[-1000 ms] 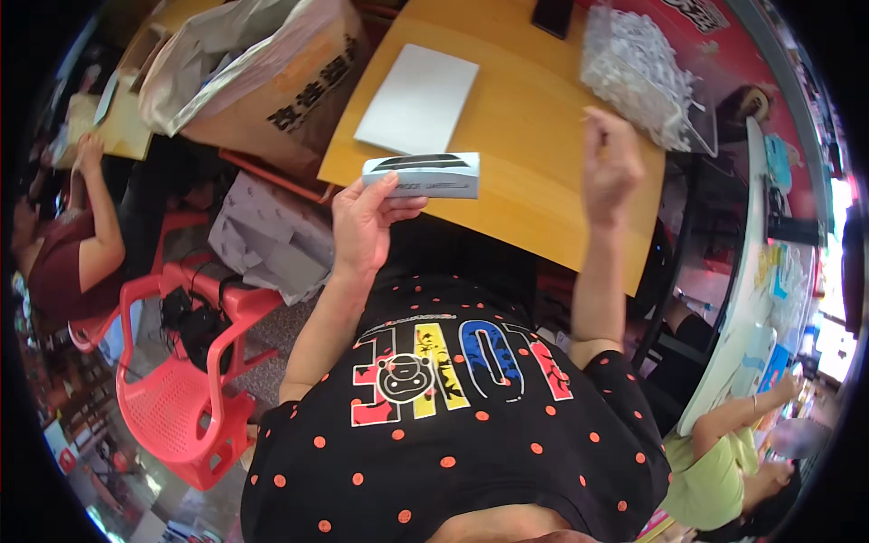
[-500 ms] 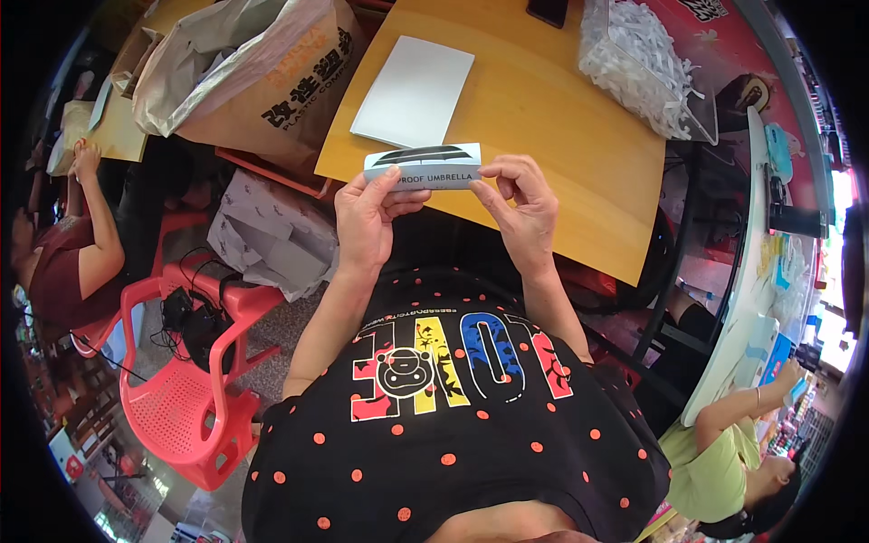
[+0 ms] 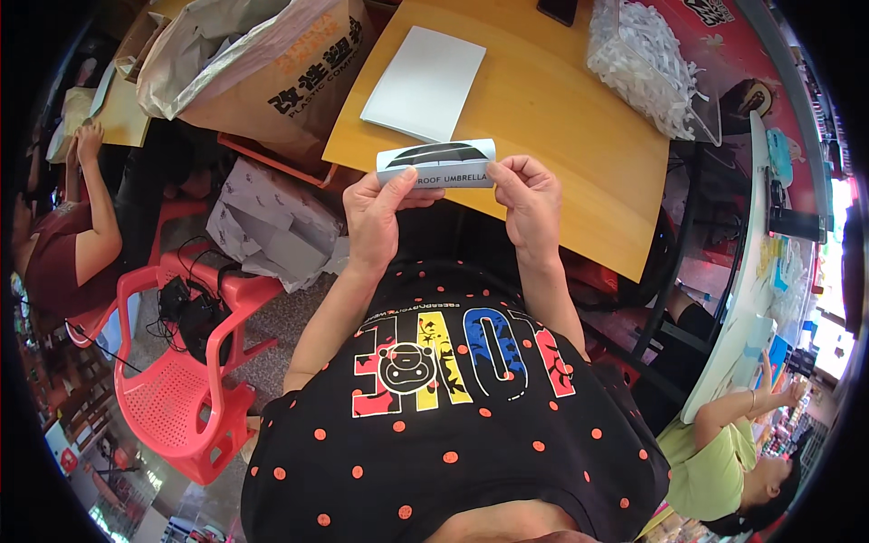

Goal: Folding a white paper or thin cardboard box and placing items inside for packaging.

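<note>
A folded printed card [image 3: 453, 163], pale grey and white with a black umbrella picture, is held level just over the near edge of the yellow table [image 3: 570, 172]. My left hand [image 3: 374, 217] grips its left end, thumb on the front and fingers behind. At the right end my right hand [image 3: 532, 204] pinches the card's corner between thumb and forefinger, its other fingers curled. Beyond the card lies a stack of white sheets [image 3: 425, 81], slightly fanned at its left side.
A clear box of shredded white paper [image 3: 643, 68] and a dark phone [image 3: 558, 11] sit farther back. Left of the table stand a large woven sack [image 3: 262, 72], a crumpled grey-white bag [image 3: 272, 226] and a red chair [image 3: 176, 389] with cables. People work at both sides.
The card has shifted a little right in view with both hands. My right thumb and forefinger have closed together at its right end. A co-worker's hands at far right have moved.
</note>
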The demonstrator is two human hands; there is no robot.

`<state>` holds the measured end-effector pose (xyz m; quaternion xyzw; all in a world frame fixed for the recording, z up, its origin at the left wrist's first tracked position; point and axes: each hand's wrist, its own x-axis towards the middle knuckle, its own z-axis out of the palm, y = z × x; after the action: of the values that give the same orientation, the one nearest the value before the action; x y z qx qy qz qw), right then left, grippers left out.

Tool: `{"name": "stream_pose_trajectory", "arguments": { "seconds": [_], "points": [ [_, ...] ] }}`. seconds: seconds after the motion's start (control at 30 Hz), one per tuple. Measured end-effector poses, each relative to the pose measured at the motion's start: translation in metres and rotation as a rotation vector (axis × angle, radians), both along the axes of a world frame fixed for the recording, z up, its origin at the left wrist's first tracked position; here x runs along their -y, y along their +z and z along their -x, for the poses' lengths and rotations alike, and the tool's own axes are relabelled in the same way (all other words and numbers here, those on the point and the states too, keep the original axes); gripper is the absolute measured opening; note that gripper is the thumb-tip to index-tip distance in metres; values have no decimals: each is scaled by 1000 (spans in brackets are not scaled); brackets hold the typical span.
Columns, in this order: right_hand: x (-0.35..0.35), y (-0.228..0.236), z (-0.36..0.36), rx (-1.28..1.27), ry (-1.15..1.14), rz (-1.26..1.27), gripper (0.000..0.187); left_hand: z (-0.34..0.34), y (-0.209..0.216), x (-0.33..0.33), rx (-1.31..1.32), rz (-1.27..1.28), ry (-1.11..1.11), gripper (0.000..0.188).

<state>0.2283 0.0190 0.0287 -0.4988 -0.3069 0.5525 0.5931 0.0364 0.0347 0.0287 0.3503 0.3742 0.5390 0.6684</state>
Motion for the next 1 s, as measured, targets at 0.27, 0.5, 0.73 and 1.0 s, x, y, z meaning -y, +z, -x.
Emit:
{"name": "stream_pose_trajectory", "arguments": {
  "seconds": [0.27, 0.5, 0.73, 1.0],
  "points": [
    [5, 11, 17, -190, 141, 102, 14, -4, -10, 3, -61, -6, -28, 22],
    [5, 1, 24, -157, 102, 31, 15, -19, -11, 5, -165, 23, -4, 19],
    [2, -9, 18, -62, 91, 44, 16, -29, -8, 3, -268, 52, -1, 20],
    [5, -8, -9, -235, 209, 77, 23, -8, -22, -3, 17, 149, -232, 28]
  ]
}}
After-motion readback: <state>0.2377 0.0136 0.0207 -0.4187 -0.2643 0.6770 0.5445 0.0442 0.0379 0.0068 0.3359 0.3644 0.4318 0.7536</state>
